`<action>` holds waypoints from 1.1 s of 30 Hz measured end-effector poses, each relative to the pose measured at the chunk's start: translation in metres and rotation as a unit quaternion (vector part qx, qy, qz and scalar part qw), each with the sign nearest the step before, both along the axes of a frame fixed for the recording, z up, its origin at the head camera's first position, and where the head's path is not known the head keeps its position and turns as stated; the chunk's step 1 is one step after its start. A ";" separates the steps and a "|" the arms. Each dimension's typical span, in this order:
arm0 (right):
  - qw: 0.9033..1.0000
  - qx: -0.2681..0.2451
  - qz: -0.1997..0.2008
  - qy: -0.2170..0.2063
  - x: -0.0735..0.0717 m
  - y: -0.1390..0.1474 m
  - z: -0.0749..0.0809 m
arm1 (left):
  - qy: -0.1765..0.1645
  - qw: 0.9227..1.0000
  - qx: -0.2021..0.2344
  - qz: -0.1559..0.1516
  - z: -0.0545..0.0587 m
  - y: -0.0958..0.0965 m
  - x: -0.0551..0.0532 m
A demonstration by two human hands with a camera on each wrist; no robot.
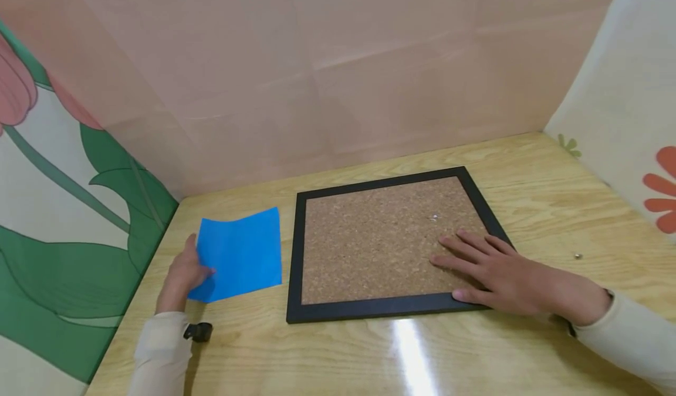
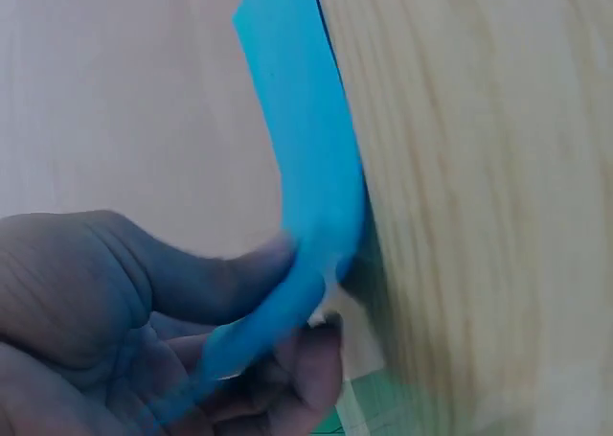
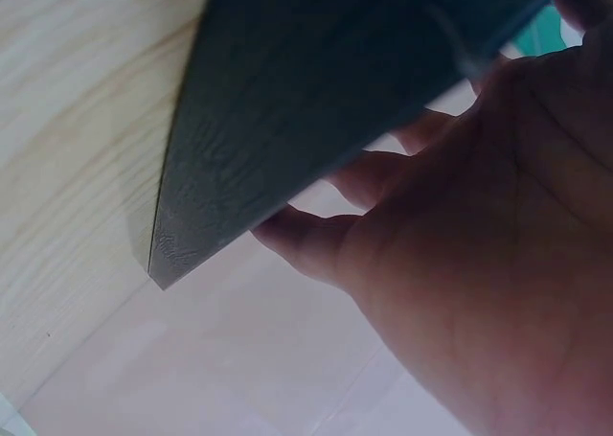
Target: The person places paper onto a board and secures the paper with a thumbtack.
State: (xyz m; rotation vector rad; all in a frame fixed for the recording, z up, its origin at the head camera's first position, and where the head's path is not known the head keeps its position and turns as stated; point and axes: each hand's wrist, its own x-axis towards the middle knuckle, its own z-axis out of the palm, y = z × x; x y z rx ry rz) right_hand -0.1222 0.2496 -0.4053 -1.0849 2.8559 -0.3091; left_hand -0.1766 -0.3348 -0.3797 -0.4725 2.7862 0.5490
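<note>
At the left of the table, my left hand [image 1: 186, 270] pinches the left edge of a blue sheet of paper [image 1: 243, 254] between thumb and fingers. The left wrist view shows the sheet [image 2: 306, 120] bending where the thumb presses it. A cork board [image 1: 369, 249] in a black frame lies flat in the middle. My right hand [image 1: 496, 267] rests on its lower right corner with fingers spread over the cork and frame. In the right wrist view the frame's dark side [image 3: 259, 139] runs past the fingers. A small shiny pin [image 1: 435, 216] is on the cork's upper right.
A small metallic piece [image 1: 578, 256] lies on the wooden table [image 1: 343, 355] right of the board. A plain pinkish backdrop [image 1: 317, 79] rises behind, with flower-printed panels [image 1: 63, 220] at the sides. A black band with a small device [image 1: 198, 332] is on the left wrist.
</note>
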 end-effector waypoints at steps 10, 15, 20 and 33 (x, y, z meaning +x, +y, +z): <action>1.000 0.001 -0.003 -0.005 0.000 0.000 0.001 | 0.055 0.998 -0.020 0.015 0.007 -0.005 -0.001; 1.000 0.000 -0.003 -0.003 0.001 -0.001 0.002 | 0.084 0.996 -0.024 0.031 0.012 -0.004 -0.001; 1.000 -0.001 -0.002 -0.002 0.001 -0.001 0.002 | 0.112 0.993 0.000 0.036 0.016 -0.003 0.000; 1.000 -0.002 -0.010 -0.021 0.001 -0.001 0.001 | 0.164 0.980 0.096 0.054 0.031 0.003 0.006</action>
